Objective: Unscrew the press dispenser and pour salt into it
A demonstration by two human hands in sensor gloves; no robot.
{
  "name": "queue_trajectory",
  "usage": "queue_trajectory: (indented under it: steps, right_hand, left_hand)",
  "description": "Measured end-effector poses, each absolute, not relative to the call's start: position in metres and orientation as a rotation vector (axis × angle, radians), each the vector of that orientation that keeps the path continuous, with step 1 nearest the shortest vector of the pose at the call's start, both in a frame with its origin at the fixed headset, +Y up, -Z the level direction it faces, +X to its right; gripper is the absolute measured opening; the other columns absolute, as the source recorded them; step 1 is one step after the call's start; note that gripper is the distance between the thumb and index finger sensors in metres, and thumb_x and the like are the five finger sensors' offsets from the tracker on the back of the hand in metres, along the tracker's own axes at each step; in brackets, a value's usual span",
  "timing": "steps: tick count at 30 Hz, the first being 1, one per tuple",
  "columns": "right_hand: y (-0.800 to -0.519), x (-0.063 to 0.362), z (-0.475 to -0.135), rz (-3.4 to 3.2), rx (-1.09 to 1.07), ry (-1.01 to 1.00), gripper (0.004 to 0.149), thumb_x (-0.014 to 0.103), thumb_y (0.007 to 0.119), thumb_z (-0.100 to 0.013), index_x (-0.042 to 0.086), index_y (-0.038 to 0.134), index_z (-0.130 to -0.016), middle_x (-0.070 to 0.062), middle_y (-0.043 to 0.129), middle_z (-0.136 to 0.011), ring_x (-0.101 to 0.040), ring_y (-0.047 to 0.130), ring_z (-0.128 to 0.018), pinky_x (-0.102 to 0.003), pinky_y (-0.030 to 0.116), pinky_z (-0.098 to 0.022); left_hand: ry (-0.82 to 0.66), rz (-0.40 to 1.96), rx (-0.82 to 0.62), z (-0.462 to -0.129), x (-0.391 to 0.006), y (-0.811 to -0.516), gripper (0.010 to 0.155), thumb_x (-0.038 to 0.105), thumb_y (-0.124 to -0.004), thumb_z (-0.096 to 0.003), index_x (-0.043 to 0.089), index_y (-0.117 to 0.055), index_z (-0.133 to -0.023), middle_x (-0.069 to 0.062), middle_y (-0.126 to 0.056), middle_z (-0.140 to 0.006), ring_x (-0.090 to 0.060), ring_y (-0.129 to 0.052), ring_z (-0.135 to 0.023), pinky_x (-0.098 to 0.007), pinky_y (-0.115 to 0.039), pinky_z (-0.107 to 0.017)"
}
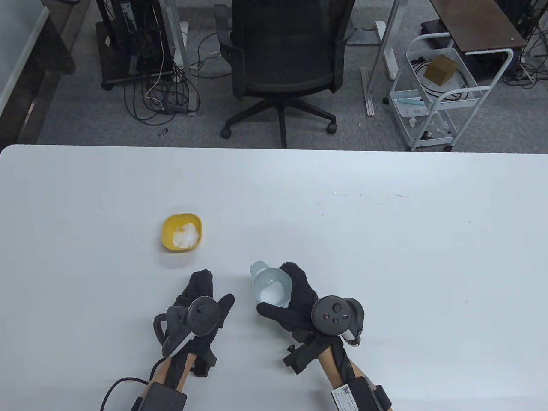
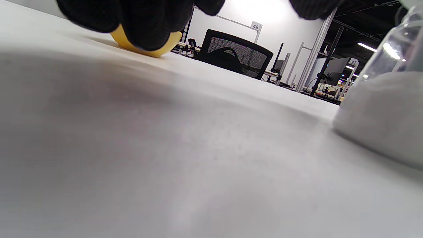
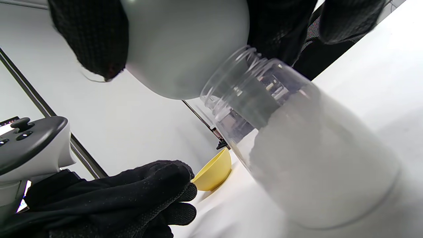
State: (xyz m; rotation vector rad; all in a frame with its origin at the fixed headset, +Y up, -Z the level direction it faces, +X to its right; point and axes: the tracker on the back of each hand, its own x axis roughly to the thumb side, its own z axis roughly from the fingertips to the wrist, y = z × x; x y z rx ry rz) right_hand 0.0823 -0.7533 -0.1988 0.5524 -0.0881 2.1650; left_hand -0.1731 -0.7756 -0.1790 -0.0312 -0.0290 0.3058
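A clear jar (image 3: pixel 317 158) with a threaded open neck stands on the white table, partly filled with salt; it also shows in the left wrist view (image 2: pixel 380 112). My right hand (image 1: pixel 278 292) grips a pale grey cup with a spout (image 1: pixel 260 274) over the jar's mouth; white salt lies in the cup. Its rounded underside (image 3: pixel 185 49) shows between my right fingers (image 3: pixel 92 36). A yellow bowl (image 1: pixel 181 233) with salt sits to the far left of it. My left hand (image 1: pixel 205 291) rests on the table, holding nothing, left of the jar.
The table's far edge (image 1: pixel 274 147) runs across the middle of the table view. Beyond it on the floor stand a black office chair (image 1: pixel 284 55) and a white wire cart (image 1: pixel 436 94).
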Motion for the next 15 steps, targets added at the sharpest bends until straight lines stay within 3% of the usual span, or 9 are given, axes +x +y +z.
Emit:
queue_trajectory:
  steps: [15]
  right_hand:
    - [-0.7441,0.0814,-0.1969,2.148,0.571,-0.117,0.105,0.053,0.082,-0.054,-0.017,0.028,-0.111,-0.041,0.056,-0.107,-0.056,0.072,-0.090,-0.075,0.055,-0.061]
  left_hand:
    - [-0.032,0.304,-0.032,-0.1790,-0.1730,-0.7762,0.095,0.061,-0.061,-0.0584,-0.007,-0.037,-0.120,-0.042,-0.055,-0.116,-0.057,-0.075,-0.098,-0.070,-0.065,-0.065]
